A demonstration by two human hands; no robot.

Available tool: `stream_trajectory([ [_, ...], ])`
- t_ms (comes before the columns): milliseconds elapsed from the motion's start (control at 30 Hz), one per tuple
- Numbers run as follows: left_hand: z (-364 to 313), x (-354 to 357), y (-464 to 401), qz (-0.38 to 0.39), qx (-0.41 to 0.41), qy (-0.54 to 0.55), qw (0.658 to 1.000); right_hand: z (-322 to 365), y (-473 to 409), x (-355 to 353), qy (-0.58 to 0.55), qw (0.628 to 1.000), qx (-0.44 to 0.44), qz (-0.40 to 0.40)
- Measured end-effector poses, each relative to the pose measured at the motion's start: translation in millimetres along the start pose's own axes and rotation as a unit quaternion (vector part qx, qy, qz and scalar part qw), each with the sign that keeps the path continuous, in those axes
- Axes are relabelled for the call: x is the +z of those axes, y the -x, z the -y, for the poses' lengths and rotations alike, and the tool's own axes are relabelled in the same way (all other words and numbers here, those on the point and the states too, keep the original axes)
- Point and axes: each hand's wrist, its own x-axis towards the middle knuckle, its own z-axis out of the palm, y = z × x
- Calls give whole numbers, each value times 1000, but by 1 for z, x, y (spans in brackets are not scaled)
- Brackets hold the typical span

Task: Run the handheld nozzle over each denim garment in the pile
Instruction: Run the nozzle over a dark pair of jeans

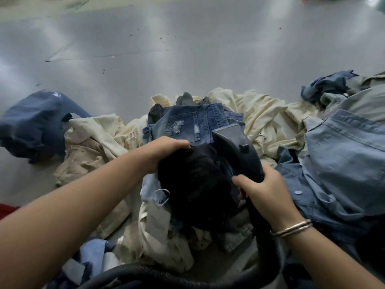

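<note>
A dark grey handheld nozzle point(235, 147) points away from me, its flat mouth lying on a blue distressed denim garment point(187, 124) atop the pile. My right hand point(268, 192) grips the nozzle's handle, a bracelet on the wrist. My left hand point(164, 151) grips the near edge of a black garment point(193, 184) that lies bunched just below the blue denim. Around them spread cream-coloured garments point(260, 109) and light blue denim shirts point(343, 159).
A ribbed dark hose point(145, 276) runs from the nozzle across the bottom of the view. A dark blue garment point(35, 126) lies apart at the left on the grey shiny table point(187, 49). More blue and grey clothes point(329, 86) are heaped at the far right.
</note>
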Motion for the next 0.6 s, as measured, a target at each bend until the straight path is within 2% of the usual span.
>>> stream_trajectory([
  [67,5,17,18,-66,-17,211,975,7,5,1,-31,999,-11,-5],
  [167,16,48,48,-41,-12,347,937,13,14,10,-37,999,0,10],
  [400,47,72,79,63,-4,510,858,1,5,20,45,998,38,-13],
  [533,45,75,83,99,7,496,863,-2,-13,8,-45,992,117,14],
  [600,41,69,82,114,9,522,845,-1,-18,2,-89,987,132,2],
])
